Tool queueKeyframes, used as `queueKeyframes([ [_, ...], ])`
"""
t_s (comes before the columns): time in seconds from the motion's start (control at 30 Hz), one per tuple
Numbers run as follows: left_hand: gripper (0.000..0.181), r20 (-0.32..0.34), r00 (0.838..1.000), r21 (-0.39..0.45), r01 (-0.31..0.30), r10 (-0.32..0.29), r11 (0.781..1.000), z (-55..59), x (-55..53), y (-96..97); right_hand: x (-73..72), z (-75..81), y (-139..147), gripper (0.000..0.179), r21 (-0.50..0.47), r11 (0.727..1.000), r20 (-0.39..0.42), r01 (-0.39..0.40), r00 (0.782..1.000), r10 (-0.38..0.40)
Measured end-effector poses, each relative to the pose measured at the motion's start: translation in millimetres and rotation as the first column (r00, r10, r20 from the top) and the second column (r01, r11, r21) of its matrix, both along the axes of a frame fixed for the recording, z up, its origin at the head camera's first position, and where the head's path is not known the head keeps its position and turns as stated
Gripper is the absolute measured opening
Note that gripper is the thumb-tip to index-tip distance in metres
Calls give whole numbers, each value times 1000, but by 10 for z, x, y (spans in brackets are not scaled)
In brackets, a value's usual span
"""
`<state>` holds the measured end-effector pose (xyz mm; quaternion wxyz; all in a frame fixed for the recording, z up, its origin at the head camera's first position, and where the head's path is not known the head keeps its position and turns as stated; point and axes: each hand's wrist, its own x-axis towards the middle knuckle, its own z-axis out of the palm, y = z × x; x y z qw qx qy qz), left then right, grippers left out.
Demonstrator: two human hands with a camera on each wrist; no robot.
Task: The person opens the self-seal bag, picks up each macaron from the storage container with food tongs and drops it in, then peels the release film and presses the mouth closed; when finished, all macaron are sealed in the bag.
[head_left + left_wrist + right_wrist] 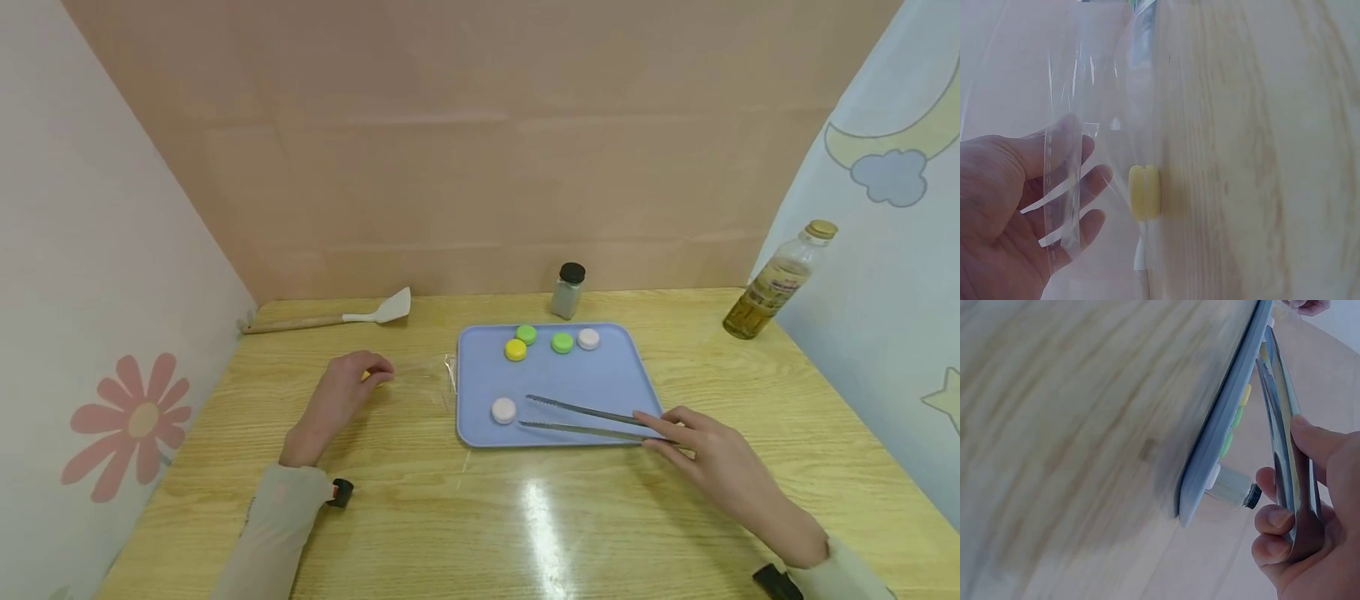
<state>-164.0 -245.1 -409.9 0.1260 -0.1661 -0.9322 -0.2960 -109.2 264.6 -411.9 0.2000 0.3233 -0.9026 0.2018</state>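
My left hand (345, 392) holds the edge of a clear plastic bag (1063, 194) on the left of the table, thumb and fingers around the film. Beside these fingers a yellow macaron (1145, 192) shows through the plastic. With my right hand (716, 458) I grip metal tongs (585, 431), their tips spread apart over the blue tray (555, 437). Close to the tips lies a pale pink macaron (503, 410). Along the tray's far side sit a yellow macaron (515, 350), two green macarons (562, 342) and another pale pink macaron (588, 339).
Behind the tray stands a small jar (567, 292) with a black lid. A bottle of amber liquid (776, 279) stands at the back right. A spatula (337, 317) with a wooden handle lies at the back left. Walls border the table on three sides.
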Motion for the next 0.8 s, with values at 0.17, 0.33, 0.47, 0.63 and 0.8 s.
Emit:
queueKeyframes([
  [0.17,6,1,1000,-5,3,-3,1000,-7,-6,-5,-20,-32,-16,48,16,1000,0,-19,1000,19],
  [0.33,6,-3,1000,-9,0,0,1000,-11,-2,-3,-52,-31,-75,47,16,999,13,-46,999,46],
  [0.47,5,-15,1000,-5,0,0,1000,-20,0,-4,-82,-26,-137,46,-1,998,36,-61,997,61],
  [0.63,6,-29,1000,3,3,-3,1000,-36,-10,-4,-119,-35,-207,43,-21,997,70,-79,994,80],
  [0.8,6,-27,1000,7,8,-7,1000,-22,-8,-8,-162,-42,-266,42,-22,995,44,-93,995,94],
])
